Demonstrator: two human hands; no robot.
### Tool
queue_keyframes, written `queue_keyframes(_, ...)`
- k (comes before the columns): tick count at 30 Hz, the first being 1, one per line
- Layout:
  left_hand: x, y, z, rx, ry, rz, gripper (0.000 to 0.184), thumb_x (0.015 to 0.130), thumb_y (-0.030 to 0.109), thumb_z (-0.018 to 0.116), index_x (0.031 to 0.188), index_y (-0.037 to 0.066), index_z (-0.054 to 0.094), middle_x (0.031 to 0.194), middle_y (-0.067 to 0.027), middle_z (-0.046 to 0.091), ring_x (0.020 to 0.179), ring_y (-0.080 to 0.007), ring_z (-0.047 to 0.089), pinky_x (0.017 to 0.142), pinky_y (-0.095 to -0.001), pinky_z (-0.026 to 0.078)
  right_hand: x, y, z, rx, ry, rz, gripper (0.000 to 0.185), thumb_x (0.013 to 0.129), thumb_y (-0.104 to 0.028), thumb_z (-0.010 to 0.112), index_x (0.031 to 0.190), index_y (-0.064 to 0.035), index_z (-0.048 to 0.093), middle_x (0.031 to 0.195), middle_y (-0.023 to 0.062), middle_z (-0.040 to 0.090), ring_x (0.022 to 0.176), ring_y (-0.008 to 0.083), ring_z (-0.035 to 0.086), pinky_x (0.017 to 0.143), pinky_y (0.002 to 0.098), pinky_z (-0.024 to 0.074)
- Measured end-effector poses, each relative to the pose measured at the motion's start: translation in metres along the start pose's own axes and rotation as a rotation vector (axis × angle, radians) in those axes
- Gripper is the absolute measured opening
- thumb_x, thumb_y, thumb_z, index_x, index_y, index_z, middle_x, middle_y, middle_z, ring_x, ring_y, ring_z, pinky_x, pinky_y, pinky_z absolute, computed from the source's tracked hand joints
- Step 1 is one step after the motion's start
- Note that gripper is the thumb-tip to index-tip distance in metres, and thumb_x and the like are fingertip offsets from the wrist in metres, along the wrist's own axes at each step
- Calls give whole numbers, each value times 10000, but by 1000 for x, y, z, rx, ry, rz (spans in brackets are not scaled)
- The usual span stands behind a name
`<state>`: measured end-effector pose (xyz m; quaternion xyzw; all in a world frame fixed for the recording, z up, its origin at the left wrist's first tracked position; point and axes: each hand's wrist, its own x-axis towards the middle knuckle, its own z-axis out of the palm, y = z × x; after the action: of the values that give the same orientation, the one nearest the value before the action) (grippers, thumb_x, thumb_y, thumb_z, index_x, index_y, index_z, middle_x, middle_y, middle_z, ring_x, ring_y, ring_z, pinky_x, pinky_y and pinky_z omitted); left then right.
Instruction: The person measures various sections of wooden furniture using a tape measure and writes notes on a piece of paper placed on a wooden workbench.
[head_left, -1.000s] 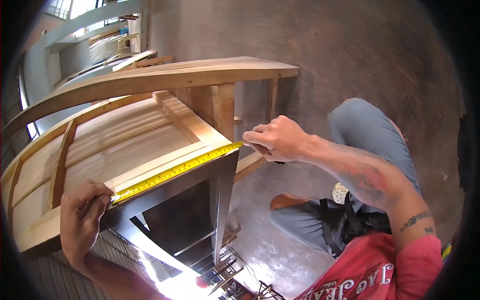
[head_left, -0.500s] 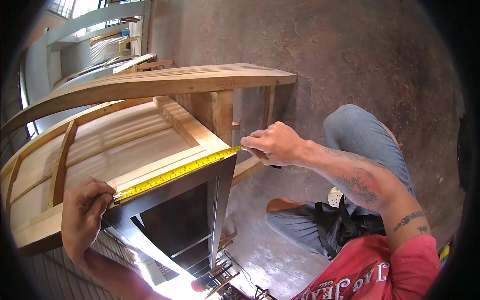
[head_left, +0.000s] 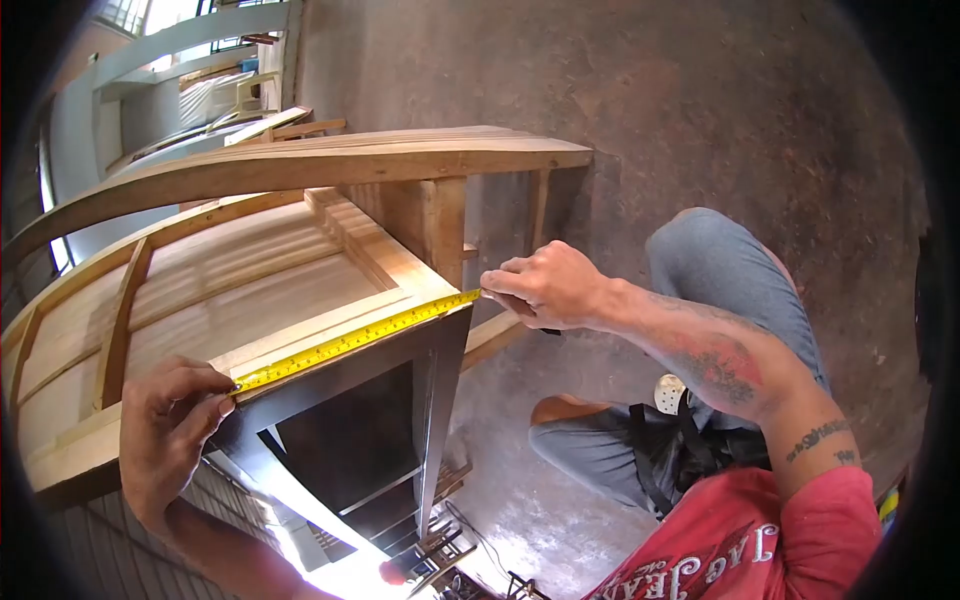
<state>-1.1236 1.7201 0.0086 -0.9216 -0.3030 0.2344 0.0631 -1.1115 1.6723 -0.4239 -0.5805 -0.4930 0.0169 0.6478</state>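
Note:
A yellow measuring tape (head_left: 350, 342) is stretched along the pale wooden edge of a cabinet-like frame (head_left: 250, 352), just above its dark front face. At the left end of the blade, my left hand (head_left: 172, 430) pinches the tip between thumb and fingers against the wood. My right hand (head_left: 550, 285) is closed around the other end, just past the frame's right corner. Its fingers hide whatever part of the tape lies inside them, and a small dark bit shows beneath the hand.
Wooden slats (head_left: 330, 160) stacked side by side span the frame's far side. The dark front (head_left: 345, 400) has framed openings. My bent legs (head_left: 730, 290) are at the right on the concrete floor (head_left: 720, 110). Chairs and a cable lie below.
My left fingers have shifted slightly at the tape's end and now cover more of its metal tip. The right hand is almost unmoved, and the tape stays stretched.

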Motion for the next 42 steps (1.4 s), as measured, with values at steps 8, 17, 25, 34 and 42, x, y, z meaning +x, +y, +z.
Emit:
queue_keyframes(8, 2, -3, 4, 3, 15, 7, 133, 746, -125, 709, 869, -75, 714, 811, -117, 667, 720, -141, 607, 630, -250, 460, -1, 2, 4, 23, -11, -13, 134, 860, -99, 716, 983, -64, 673, 783, 97, 732, 560, 208, 688, 482, 312, 551)
queue_keyframes(17, 2, -2, 5, -18, 31, 20, 155, 732, -133, 711, 875, -76, 721, 797, -114, 667, 723, -134, 596, 639, -243, 455, -1, 2, 4, 0, -48, 6, 125, 874, -108, 712, 986, -65, 675, 798, 112, 739, 570, 199, 692, 484, 295, 553)
queue_keyframes(25, 1, -3, 5, -10, 43, -10, 161, 733, -132, 712, 882, -72, 727, 801, -121, 674, 732, -144, 608, 652, -256, 467, -2, 2, 3, 5, -49, 0, 116, 879, -117, 715, 976, -72, 672, 799, 113, 738, 569, 199, 692, 480, 296, 552)
queue_keyframes(34, 2, -4, 5, -5, 33, 13, 148, 733, -134, 711, 869, -77, 717, 801, -127, 676, 730, -156, 619, 655, -258, 473, 0, 3, 2, 3, -67, -1, 114, 877, -116, 711, 973, -69, 671, 804, 110, 739, 562, 207, 688, 478, 309, 550)
queue_keyframes(42, 2, -3, 5, 18, 32, 16, 156, 725, -152, 699, 865, -83, 713, 803, -134, 681, 732, -159, 621, 666, -258, 482, 0, 3, 2, 0, -59, -13, 111, 882, -127, 709, 971, -69, 678, 798, 110, 739, 558, 201, 686, 473, 295, 542)
